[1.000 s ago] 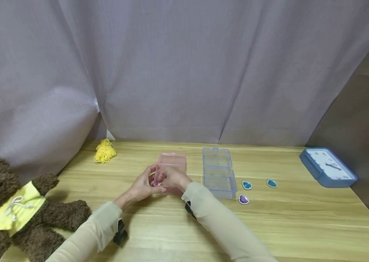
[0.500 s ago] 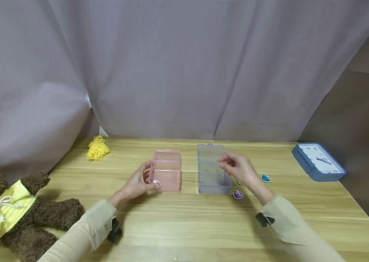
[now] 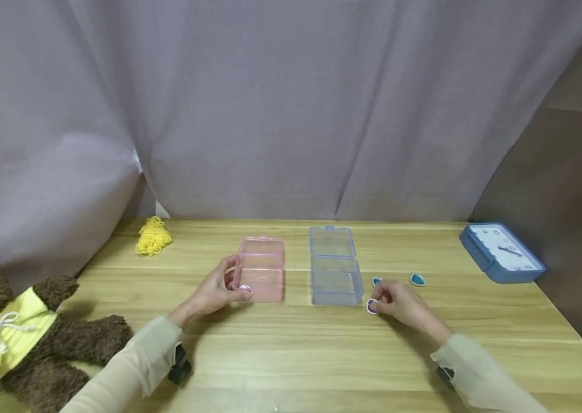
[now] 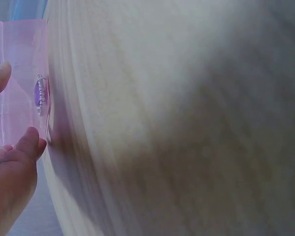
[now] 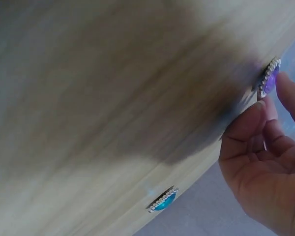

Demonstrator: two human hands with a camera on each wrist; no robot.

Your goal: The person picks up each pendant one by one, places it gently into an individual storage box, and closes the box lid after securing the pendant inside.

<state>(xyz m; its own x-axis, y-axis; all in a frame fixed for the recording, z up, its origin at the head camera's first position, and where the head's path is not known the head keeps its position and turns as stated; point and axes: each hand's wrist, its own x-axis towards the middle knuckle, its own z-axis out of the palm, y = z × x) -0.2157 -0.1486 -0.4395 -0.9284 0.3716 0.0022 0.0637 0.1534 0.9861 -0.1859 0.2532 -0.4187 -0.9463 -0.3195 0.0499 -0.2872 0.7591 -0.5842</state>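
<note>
My left hand (image 3: 210,293) holds the left side of an open pink see-through plastic box (image 3: 270,284), thumb at the near side, fingers at the left. Inside its near left corner lies a purple gem with a pearly rim (image 4: 40,96). To the right, the thumb and a finger of my right hand (image 3: 403,303) pinch a second purple heart-shaped gem (image 5: 269,81) at the table, beside the near right corner of an open blue see-through box (image 3: 336,285). One teal gem (image 3: 376,281) is partly hidden behind that hand. Another teal gem (image 3: 417,279) lies farther right.
At the back left is a bundle of yellow cord (image 3: 154,236). A brown plush bear (image 3: 100,338) in a yellow top lies at the left front. A blue clock (image 3: 508,252) rests at the right edge, and a grey curtain (image 3: 249,115) hangs behind the table.
My right hand has left the pink box, passed over the blue box, and come down to pinch the purple gem on the table. The left hand stays at the pink box.
</note>
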